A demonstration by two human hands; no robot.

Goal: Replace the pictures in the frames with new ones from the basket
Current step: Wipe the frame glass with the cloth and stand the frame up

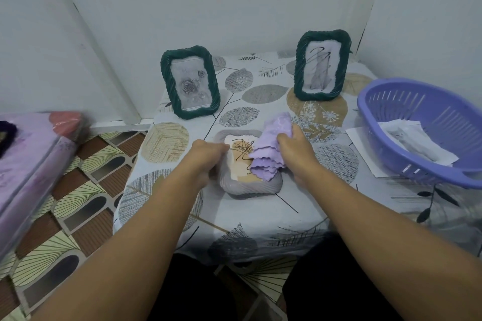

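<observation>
The grey frame (250, 185) lies flat at the middle of the table (307, 206), face up, showing a picture of black scribbled lines over tan shapes. The left hand (206, 161) curls over the frame's 9 o'clock edge and grips it. The right hand (294, 148) is bunched tight around a folded lilac cloth (268, 151), which sits on the picture at the frame's 3 o'clock side.

Up at 11 o'clock from the grey frame, a dark green frame (189, 82) stands upright with a rose picture in it. At 1 o'clock a second green frame (322, 65) stands with a grey scribble picture.

Out at 3 o'clock the purple basket (422, 128) sits on the table's edge with pale printed sheets (414, 143) inside; their subject is too blurred to make out. A white sheet (362, 148) pokes out from under the basket.

At 9 o'clock, off the table, a lilac cushioned surface (28, 164) is in view above the patterned floor (86, 190).
</observation>
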